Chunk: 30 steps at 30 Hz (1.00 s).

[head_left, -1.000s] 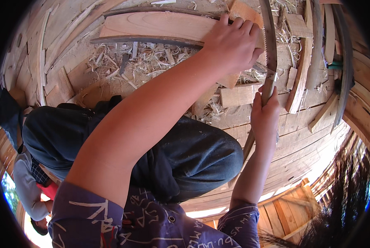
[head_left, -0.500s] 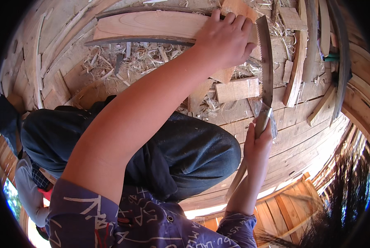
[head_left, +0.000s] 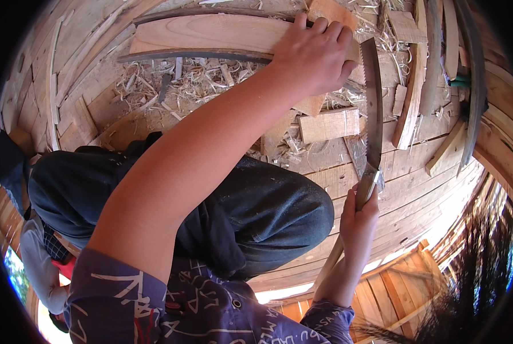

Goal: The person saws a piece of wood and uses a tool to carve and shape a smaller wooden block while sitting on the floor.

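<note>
My left hand (head_left: 316, 54) presses flat on the right end of a long curved wooden plank (head_left: 210, 35) lying across the plank floor. My right hand (head_left: 357, 215) grips the wooden handle of a hand saw (head_left: 373, 109), whose toothed blade runs upward beside my left hand, next to the plank's end. My bent knee in dark trousers (head_left: 256, 212) sits between the two arms.
Wood shavings (head_left: 193, 77) and short offcut blocks (head_left: 330, 124) litter the floor under the plank. Several narrow curved wooden strips (head_left: 417, 80) lie at the right. Another person's sleeve (head_left: 38, 269) shows at the lower left edge.
My right hand has drawn the saw back toward me, lower in the view. The left hand stays on the plank.
</note>
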{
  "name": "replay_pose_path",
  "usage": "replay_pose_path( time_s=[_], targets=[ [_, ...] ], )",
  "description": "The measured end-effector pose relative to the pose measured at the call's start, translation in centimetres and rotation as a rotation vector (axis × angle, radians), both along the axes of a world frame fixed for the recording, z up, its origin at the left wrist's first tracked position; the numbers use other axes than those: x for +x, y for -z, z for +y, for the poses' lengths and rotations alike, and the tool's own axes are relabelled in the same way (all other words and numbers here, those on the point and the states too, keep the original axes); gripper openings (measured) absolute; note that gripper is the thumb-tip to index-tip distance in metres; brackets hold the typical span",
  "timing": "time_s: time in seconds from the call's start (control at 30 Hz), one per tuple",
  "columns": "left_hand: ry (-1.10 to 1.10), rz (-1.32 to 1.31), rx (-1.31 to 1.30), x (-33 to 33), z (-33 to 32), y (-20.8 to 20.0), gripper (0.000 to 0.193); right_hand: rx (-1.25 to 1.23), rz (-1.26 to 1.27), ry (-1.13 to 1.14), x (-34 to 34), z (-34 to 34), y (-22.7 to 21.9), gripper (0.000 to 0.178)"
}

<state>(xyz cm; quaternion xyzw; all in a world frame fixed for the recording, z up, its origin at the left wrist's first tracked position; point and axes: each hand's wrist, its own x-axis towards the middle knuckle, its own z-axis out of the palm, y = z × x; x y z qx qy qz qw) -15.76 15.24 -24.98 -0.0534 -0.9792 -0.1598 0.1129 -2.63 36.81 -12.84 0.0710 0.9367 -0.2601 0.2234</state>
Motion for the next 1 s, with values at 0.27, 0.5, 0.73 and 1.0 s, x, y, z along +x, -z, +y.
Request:
replay_pose_path(
  time_s=[0.27, 0.5, 0.73, 1.0],
  targets=[
    [0.009, 0.019, 0.022, -0.1, -0.1, -0.3, 0.047, -0.038, 0.197, -0.180, -6.2, -2.6, 4.4, 0.019],
    [-0.007, 0.005, 0.048, -0.3, 0.1, -0.3, 0.046, 0.013, 0.134, -0.188, -6.8, -3.1, 3.7, 0.020],
    [0.003, -0.046, -0.022, 0.0, -0.1, -0.5, 0.047, 0.007, 0.003, -0.007, 0.8, 0.4, 0.1, 0.020],
    [0.001, 0.022, 0.048, -0.3, -0.1, -0.2, 0.042, 0.005, 0.109, -0.134, -7.5, -3.8, 4.3, 0.022]
  ],
)
